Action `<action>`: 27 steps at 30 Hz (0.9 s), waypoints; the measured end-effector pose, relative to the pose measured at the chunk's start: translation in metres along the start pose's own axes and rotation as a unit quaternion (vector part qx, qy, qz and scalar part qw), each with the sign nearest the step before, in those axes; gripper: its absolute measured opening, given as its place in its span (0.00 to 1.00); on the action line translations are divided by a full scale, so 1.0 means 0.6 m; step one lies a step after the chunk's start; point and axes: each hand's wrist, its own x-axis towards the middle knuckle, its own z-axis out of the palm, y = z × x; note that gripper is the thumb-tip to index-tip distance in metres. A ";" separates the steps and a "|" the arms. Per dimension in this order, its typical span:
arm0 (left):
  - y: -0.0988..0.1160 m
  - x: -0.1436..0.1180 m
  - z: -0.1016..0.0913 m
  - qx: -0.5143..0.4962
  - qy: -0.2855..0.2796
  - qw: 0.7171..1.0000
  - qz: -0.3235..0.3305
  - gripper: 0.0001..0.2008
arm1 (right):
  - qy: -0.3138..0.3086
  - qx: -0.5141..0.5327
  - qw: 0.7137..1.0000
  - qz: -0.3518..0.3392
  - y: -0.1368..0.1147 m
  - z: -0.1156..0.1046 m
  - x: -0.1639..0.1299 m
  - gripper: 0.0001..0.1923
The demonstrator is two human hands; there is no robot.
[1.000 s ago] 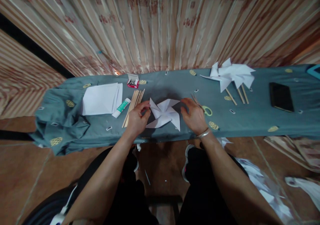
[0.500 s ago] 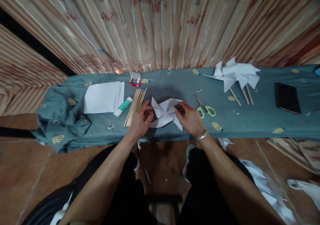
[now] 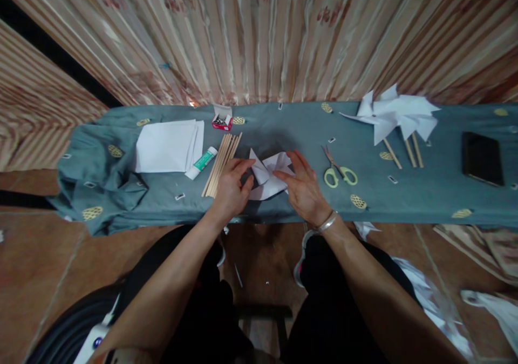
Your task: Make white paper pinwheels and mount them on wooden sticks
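A white paper pinwheel (image 3: 267, 187) with folded blades lies at the front middle of the cloth, without a stick that I can see. My left hand (image 3: 232, 187) is at its left side, fingers and thumb apart, fingertips near the left blade. Over the right side spreads my right hand (image 3: 305, 190), its thumb reaching toward the centre and its fingers stretched over the upper right blade, partly hiding it. Light wooden sticks (image 3: 220, 164) lie just beyond my left hand. To the right of my right hand are scissors with green handles (image 3: 340, 175).
On the cloth-covered table (image 3: 259, 121) stand an open red box of small metal pieces (image 3: 222, 120), a glue stick (image 3: 202, 162) and a stack of white paper (image 3: 164, 147). Finished-looking pinwheels on sticks (image 3: 399, 115) and a black phone-like object (image 3: 482, 159) lie at right.
My right hand has moved inward over the pinwheel, its thumb now near the centre. My left hand's fingers have straightened somewhat. The camera view has shifted slightly.
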 end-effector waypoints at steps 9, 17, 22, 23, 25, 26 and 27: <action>0.012 -0.004 0.003 0.016 -0.014 0.999 0.026 0.14 | -0.018 -0.028 0.999 -0.006 0.003 0.010 0.000 0.22; 0.022 -0.006 0.002 0.015 -0.020 0.999 0.030 0.15 | -0.024 -0.049 0.998 -0.017 0.005 0.015 -0.003 0.23; 0.024 -0.008 -0.001 0.010 -0.019 1.000 0.018 0.15 | -0.015 -0.034 0.999 0.004 0.005 0.026 -0.003 0.23; 0.024 -0.009 -0.002 0.011 -0.017 1.000 0.018 0.15 | -0.013 -0.031 0.999 0.007 0.004 0.028 -0.003 0.23; 0.024 -0.008 -0.003 0.012 -0.014 1.000 0.020 0.14 | -0.012 -0.027 1.000 0.011 0.002 0.029 -0.001 0.23; 0.024 -0.008 -0.003 0.012 -0.013 1.000 0.021 0.14 | -0.012 -0.024 1.000 0.012 0.000 0.029 0.000 0.23; 0.023 -0.007 -0.002 0.012 -0.011 1.000 0.022 0.14 | -0.013 -0.021 1.000 0.014 0.000 0.029 0.001 0.23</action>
